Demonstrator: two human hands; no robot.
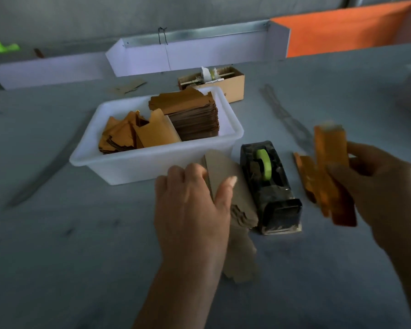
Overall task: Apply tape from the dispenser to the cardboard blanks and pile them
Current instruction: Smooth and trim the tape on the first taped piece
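A black tape dispenser (269,186) with a green roll stands at the middle of the table. Just left of it my left hand (192,205) lies on a stack of grey-brown cardboard blanks (237,200), thumb curled over the stack's edge. My right hand (375,184) holds an orange folded blank (331,153) above a small pile of orange blanks (318,186) lying right of the dispenser; the blank is blurred. A white tub (133,162) behind the dispenser holds more orange blanks, loose on the left and stacked on the right.
A small open cardboard box (233,85) with scraps stands behind the tub. A white low barrier (188,55) runs along the table's far edge, with orange sheeting (342,32) beyond it at right. Loose cardboard scraps (128,87) lie at the back left.
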